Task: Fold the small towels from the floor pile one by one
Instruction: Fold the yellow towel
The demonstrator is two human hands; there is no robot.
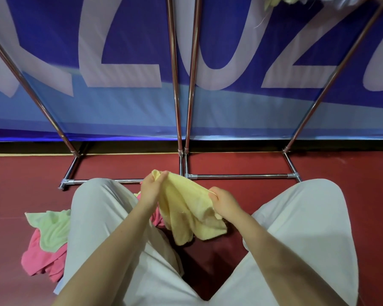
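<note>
- The yellow towel (187,208) is held up off the floor between the person's two knees, in front of the body; its upper edge is stretched between the hands and the rest hangs down in loose folds.
- The left hand (152,189) holds the far upper corner of the yellow towel, its fingers (161,176) curled round and clamped on the cloth.
- The right hand (224,200) pinches the nearer upper corner, fingers bunched together on the edge of the cloth.
- The person is seated with both legs in light grey trousers (102,217) spread apart on the dark red floor (241,164).
- A pale green towel (51,227) lies on the floor just beside the left leg, on top of a crumpled pink towel (41,260).
- More pink cloth shows between the left forearm and the hanging yellow towel; how much lies there cannot be told.
- Chrome rack frames (241,176) stand on the floor beyond the knees, their uprights rising in front of a blue banner (131,40) with large pale lettering.
</note>
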